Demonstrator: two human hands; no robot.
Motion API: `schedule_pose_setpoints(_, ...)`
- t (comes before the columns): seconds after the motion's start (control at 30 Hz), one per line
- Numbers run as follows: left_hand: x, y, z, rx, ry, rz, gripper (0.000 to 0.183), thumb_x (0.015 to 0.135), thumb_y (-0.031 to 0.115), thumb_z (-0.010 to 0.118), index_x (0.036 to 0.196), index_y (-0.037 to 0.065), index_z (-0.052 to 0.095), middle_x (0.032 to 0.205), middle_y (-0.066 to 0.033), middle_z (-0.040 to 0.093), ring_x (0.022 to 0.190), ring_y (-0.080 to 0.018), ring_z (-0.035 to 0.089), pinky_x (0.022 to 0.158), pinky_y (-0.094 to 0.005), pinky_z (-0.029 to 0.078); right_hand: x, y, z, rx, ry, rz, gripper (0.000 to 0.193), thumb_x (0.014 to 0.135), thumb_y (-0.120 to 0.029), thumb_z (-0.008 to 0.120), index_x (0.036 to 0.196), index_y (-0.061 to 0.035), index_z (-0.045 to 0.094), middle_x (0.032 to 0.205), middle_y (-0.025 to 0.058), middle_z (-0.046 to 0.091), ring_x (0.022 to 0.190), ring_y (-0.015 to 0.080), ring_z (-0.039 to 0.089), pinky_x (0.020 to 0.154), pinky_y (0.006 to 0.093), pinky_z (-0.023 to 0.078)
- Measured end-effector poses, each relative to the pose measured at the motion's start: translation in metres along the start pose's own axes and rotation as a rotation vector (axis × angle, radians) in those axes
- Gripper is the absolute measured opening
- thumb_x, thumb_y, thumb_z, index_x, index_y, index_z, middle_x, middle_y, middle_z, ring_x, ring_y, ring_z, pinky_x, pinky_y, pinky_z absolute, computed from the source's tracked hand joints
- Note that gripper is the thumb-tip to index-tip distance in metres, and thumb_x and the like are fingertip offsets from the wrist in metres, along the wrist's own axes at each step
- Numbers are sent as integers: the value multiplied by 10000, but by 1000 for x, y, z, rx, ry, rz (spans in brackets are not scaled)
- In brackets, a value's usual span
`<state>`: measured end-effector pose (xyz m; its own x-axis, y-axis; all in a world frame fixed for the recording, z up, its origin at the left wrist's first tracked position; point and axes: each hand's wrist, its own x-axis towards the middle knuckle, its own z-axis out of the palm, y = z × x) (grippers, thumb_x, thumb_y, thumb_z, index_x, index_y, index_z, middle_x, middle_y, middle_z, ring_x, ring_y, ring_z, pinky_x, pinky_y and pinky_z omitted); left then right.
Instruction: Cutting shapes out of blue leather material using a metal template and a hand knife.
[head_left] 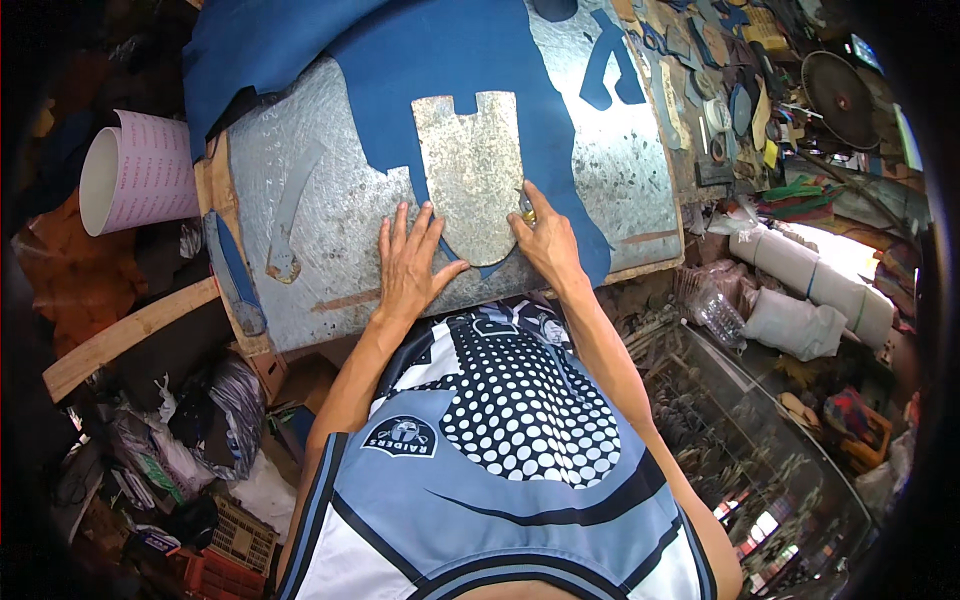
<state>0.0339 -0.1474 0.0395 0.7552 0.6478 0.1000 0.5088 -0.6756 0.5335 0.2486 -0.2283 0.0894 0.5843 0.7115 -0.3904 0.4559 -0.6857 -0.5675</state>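
A speckled grey, tongue-shaped pattern plate (pixel 470 180), notched at its top and rounded at its near end, lies flat on blue sheet material (pixel 550 130) that looks like leather. My left hand (pixel 408 255) rests with fingers spread beside the plate's lower left edge, thumb at the rounded end. Against the lower right edge is my right hand (pixel 548 240), its index finger stretched along the rim and the other fingers curled in. Something small and gold-coloured shows at those curled fingers; whether it is a ring or a held tool I cannot tell.
The scuffed metal-topped table (pixel 345 235) carries blue offcuts (pixel 612 65) at right and a grey strip (pixel 288 220) at left. A pink-and-white roll (pixel 140 175) stands beyond its left edge. Tools and scraps crowd a bench at far right, near a round fan (pixel 838 98).
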Motion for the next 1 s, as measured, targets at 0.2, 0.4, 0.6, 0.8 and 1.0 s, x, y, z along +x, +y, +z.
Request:
schedule_pose_setpoints(0.2, -2, 1, 5, -14, 9, 7, 726, 773, 460, 787, 1314, 31, 561, 1500, -178, 418, 1432, -426, 280, 1157, -600, 187, 2, 13, 5, 27, 11, -25, 584, 879, -273, 655, 1405, -75, 497, 1086, 297, 664, 1022, 462, 640, 872, 475, 508)
schedule_pose_setpoints(0.4, -4, 1, 6, -45, 30, 3, 721, 770, 463, 790, 1306, 36, 568, 1501, -177, 415, 1435, -424, 278, 1159, -592, 187, 2, 9, 1, 69, 3, -50, 593, 881, -260, 643, 1415, -58, 484, 1080, 321, 656, 1032, 467, 637, 872, 477, 507)
schedule_pose_setpoints(0.6, -5, 2, 5, -87, 10, 2, 721, 773, 440, 799, 1316, 28, 562, 1493, -198, 420, 1426, -422, 307, 1165, -568, 208, 1, 18, -1, 277, -49, 6, 556, 877, -178, 666, 1376, -1, 497, 909, 203, 701, 686, 270, 689, 644, 383, 553)
schedule_pose_setpoints(0.8, 8, 28, -9, -972, 92, -358, 682, 895, 304, 721, 1414, -39, 441, 1521, -240, 357, 1393, -385, 384, 1133, -469, 352, 0, 57, -61, 886, -12, 256, 448, 877, -117, 671, 1253, 64, 506, 703, 51, 595, 503, 121, 564, 446, 247, 480)
schedule_pose_setpoints(1.0, 33, 13, -9, -1157, 318, -599, 639, 982, 251, 604, 1463, -71, 334, 1507, -258, 349, 1401, -323, 381, 1145, -424, 357, -11, 93, -94, 986, 157, 235, 472, 866, -161, 708, 1252, 14, 499, 672, 51, 591, 523, 139, 586, 483, 264, 504)
